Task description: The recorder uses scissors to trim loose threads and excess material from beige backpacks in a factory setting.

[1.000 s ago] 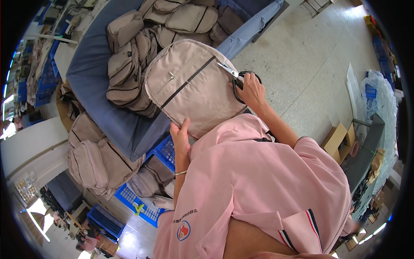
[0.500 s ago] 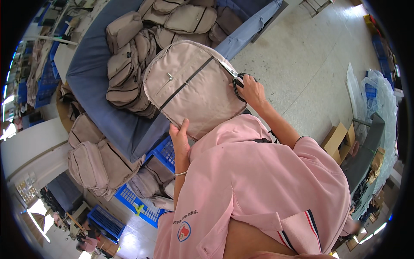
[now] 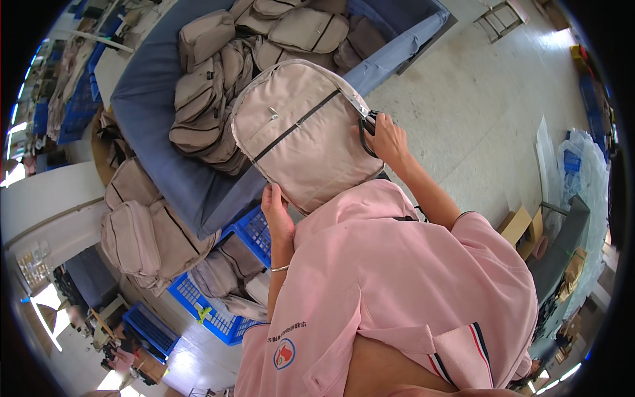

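Observation:
I hold up a beige backpack (image 3: 301, 132) with a dark diagonal zip, its front turned toward me. My left hand (image 3: 276, 210) grips its lower edge. My right hand (image 3: 382, 137) is at its right edge, closed on black-handled scissors (image 3: 366, 123) whose blades lie against the bag's seam. Behind the bag a pile of similar beige backpacks (image 3: 218, 73) lies on a table covered in blue cloth (image 3: 152, 126).
Blue plastic crates (image 3: 218, 311) with more beige bags (image 3: 142, 235) stand to my left by the table. Pale concrete floor (image 3: 476, 99) spreads to the right, with cardboard boxes (image 3: 522, 228) and a plastic-wrapped heap (image 3: 582, 172) at the far right.
The backpack has shifted slightly left and lower in my hands. My right hand with the scissors stays at the bag's right edge.

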Demonstrator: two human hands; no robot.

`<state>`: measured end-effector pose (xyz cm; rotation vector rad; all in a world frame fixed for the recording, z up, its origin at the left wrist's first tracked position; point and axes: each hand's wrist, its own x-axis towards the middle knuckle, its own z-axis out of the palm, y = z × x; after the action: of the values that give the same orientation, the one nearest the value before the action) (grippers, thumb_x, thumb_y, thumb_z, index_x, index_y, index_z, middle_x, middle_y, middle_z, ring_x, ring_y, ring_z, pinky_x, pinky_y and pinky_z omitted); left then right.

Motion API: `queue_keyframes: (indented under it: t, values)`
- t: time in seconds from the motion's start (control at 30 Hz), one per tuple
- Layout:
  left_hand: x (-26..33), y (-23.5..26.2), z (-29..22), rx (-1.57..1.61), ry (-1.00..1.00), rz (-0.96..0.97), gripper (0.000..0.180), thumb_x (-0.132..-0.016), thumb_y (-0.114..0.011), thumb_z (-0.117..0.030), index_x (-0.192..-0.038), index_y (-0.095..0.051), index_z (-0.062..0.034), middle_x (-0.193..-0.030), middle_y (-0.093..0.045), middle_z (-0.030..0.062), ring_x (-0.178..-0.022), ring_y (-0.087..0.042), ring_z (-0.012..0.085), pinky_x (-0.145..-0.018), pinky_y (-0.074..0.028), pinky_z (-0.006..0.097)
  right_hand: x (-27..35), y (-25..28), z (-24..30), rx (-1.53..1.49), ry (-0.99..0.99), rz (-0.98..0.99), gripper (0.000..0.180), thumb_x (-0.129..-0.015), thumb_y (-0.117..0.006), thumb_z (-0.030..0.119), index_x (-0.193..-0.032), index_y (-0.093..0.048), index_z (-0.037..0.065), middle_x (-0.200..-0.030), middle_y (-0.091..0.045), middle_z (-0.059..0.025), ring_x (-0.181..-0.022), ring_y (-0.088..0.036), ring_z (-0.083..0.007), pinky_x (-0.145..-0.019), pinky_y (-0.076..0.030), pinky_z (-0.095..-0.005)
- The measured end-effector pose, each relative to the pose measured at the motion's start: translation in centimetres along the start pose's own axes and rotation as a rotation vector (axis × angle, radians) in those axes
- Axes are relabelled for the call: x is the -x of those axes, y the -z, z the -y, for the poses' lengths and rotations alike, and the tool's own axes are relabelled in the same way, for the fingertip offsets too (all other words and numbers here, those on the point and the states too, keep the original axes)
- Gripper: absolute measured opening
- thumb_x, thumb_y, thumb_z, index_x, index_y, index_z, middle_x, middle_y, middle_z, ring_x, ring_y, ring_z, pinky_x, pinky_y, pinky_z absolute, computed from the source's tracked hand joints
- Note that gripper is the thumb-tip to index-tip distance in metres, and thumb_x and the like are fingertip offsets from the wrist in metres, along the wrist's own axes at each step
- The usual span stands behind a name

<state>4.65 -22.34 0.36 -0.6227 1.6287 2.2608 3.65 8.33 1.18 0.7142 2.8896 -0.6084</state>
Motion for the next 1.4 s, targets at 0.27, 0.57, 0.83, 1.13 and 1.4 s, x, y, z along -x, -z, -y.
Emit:
queue_keyframes:
  t: [0.27, 0.57, 0.83, 1.13, 1.4]
  values:
    - [0.2, 0.2, -0.5, -0.186, -0.202, -0.147, 0.016, -0.098, -0.061, -0.017, -0.095, -0.064, -0.0021, -0.081, -0.058, -0.0024, -0.073, -0.05, 0.0079, -0.067, -0.043, 0.025, -1.8, -3.7, -3.6, -0.135, -0.061, -0.095, 0.054, -0.091, -0.061, 0.054, -0.089, -0.06, -0.001, -0.081, -0.067, -0.0226, -0.074, -0.067, -0.0402, -0.065, -0.051, -0.0485]
    - [-1.2, -1.6, -15.2, -0.906, -1.049, -0.175, 0.005, -0.093, -0.061, -0.004, -0.095, -0.063, 0.0004, -0.087, -0.063, 0.0129, -0.08, -0.059, 0.0276, -0.075, -0.049, 0.032, 2.4, -3.7, -2.1, -1.114, -0.145, 0.143, 0.052, -0.096, -0.059, 0.051, -0.088, -0.061, 0.0, -0.057, -0.05, -0.0013, -0.045, -0.053, -0.0121, -0.043, -0.046, -0.0273]
    - [-4.1, -6.7, -24.1, -1.469, -1.372, 0.343, 0.004, -0.088, -0.065, -0.013, -0.092, -0.067, -0.0125, -0.088, -0.066, -0.0002, -0.094, -0.059, 0.0181, -0.104, -0.032, 0.043, -1.6, 2.5, 0.4, -0.986, 0.18, -0.207, 0.022, -0.095, -0.067, 0.02, -0.098, -0.059, 0.001, -0.082, -0.062, -0.002, -0.073, -0.058, -0.008, -0.063, -0.049, -0.0253]
    - [-18.6, -11.1, -13.0, -1.465, -1.143, 0.51, 0.009, -0.091, -0.064, -0.024, -0.094, -0.07, -0.018, -0.093, -0.068, -0.0042, -0.104, -0.056, 0.015, -0.112, -0.021, 0.054, -6.4, -2.4, 5.6, -0.591, 0.241, 0.015, 0.047, -0.082, -0.077, 0.041, -0.085, -0.052, 0.002, -0.066, -0.054, -0.0148, -0.059, -0.055, -0.0285, -0.058, -0.045, -0.0405]
    - [-20.7, -10.7, -15.2, -1.499, -0.969, 0.468, 0.013, -0.09, -0.065, -0.03, -0.094, -0.07, -0.0194, -0.097, -0.066, -0.005, -0.109, -0.055, 0.0171, -0.114, -0.017, 0.055, -9.0, -1.7, 1.5, -0.444, 0.377, 0.169, 0.054, -0.08, -0.076, 0.051, -0.086, -0.056, 0.002, -0.076, -0.06, -0.0178, -0.07, -0.06, -0.0395, -0.062, -0.046, -0.0449]
